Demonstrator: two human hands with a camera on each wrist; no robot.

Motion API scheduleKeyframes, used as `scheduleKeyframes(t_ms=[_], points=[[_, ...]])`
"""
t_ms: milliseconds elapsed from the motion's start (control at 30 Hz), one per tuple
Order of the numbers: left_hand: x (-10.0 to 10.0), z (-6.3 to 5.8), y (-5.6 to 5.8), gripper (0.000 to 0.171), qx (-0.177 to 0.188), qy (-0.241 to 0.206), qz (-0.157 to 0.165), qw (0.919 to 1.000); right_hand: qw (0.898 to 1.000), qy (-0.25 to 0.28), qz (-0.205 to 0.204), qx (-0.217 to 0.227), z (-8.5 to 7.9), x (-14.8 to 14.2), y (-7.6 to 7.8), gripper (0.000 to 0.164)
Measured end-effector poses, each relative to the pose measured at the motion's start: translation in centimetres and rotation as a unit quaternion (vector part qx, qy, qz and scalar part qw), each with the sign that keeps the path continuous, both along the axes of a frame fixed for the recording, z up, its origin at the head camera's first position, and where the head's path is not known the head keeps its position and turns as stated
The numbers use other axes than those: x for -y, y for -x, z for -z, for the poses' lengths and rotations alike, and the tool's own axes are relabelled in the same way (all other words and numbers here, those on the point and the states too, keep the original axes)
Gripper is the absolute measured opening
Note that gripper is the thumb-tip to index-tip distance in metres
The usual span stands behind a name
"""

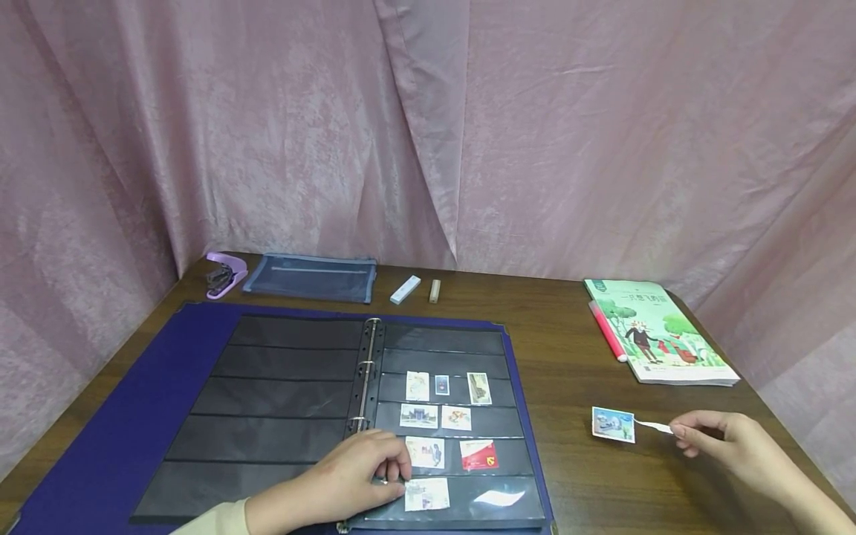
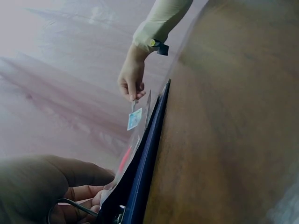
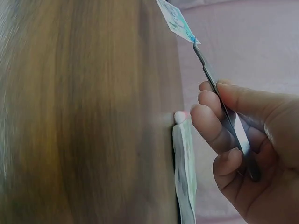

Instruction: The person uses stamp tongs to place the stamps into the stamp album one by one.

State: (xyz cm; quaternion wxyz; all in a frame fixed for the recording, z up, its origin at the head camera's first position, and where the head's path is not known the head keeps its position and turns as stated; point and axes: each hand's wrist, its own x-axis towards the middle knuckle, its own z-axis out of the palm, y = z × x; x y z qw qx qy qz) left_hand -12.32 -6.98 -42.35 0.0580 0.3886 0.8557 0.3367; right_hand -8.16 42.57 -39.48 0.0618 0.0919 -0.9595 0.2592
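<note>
My right hand [image 1: 725, 446] holds metal tweezers [image 3: 218, 93] between thumb and fingers over the table's right side. Their tip grips a blue-and-green postage stamp [image 1: 613, 424] by its edge, off the table. On the open stamp album [image 1: 254, 435], my left hand [image 1: 361, 472] rests near the rings with fingers bent. Its thumb lies beside a pale stamp [image 1: 426, 494] in the bottom row of the right page; whether the fingertips pinch the strip there is hidden. Above it, several more stamps [image 1: 419, 416] sit in the black page's clear strips.
A green book [image 1: 669, 334] with a red marker [image 1: 607, 332] against it lies at the back right. Behind the album are a purple stapler [image 1: 227, 275], a blue mesh pouch [image 1: 310, 279], a white box [image 1: 405, 290] and a small beige stick [image 1: 435, 290]. Pink curtains [image 1: 301, 134] hang behind.
</note>
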Motion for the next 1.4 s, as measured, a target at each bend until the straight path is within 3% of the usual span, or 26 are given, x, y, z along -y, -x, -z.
scheduleKeyframes(t_ms=[233, 500, 800, 1067, 1400], points=[[0.0, 0.0, 0.0, 0.018, 0.009, 0.006, 0.006, 0.9999, 0.999, 0.026, -0.025, -0.001, -0.2, 2.0, 0.0, 0.009], [0.0, 0.0, -0.1, 0.019, -0.01, 0.011, 0.0, 0.9999, 0.998, 0.042, -0.044, 0.003, -0.5, 5.1, 0.4, 0.008], [0.1, 0.1, -0.1, 0.023, -0.028, 0.012, 0.012, 0.9995, 0.992, 0.067, -0.105, -0.004, -0.3, 7.8, 1.4, 0.008], [0.3, 0.4, 0.0, 0.024, -0.046, -0.006, 0.032, 0.9984, 0.986, 0.079, -0.146, 0.006, 0.2, 10.0, 2.3, 0.008], [0.2, 0.3, 0.1, 0.023, -0.058, -0.023, 0.04, 0.9972, 0.98, 0.101, -0.169, 0.025, 0.4, 12.0, 2.7, 0.008]])
